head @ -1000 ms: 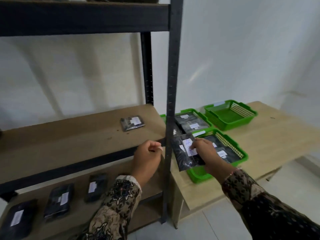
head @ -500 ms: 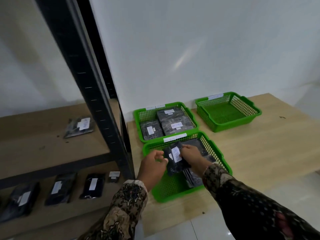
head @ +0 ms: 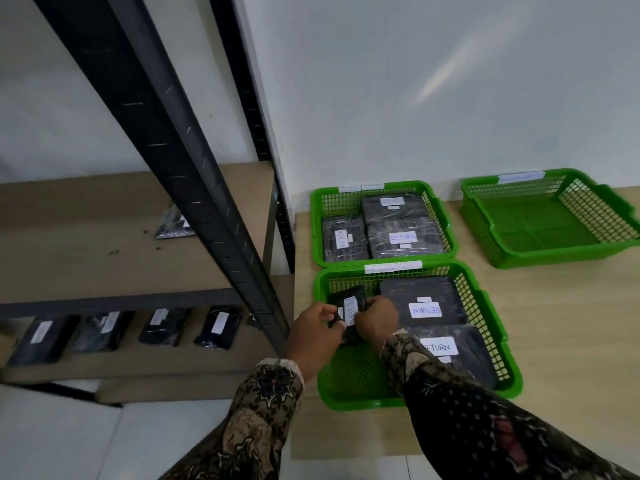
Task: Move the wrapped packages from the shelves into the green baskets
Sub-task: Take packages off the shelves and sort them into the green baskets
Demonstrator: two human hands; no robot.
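Note:
A small black wrapped package (head: 349, 308) with a white label sits between my two hands over the left part of the near green basket (head: 356, 386). My left hand (head: 313, 332) pinches its near left edge. My right hand (head: 375, 320) grips its right side. Two larger black packages labelled RETURN (head: 424, 303) lie in the same basket on the right. The far left green basket (head: 317, 216) holds three wrapped packages. The far right green basket (head: 540, 226) has nothing in it. Several black packages (head: 218, 327) lie on the lower shelf; another (head: 171, 226) lies on the middle shelf.
A black metal shelf post (head: 194, 188) slants through the view just left of my hands. The baskets stand on a light wooden table (head: 571, 323) against a white wall. White floor tiles (head: 104, 441) lie below the shelf.
My view has swung right and down from the shelf onto the baskets. Both hands carried the small package over the near basket and lowered it toward the basket's left side.

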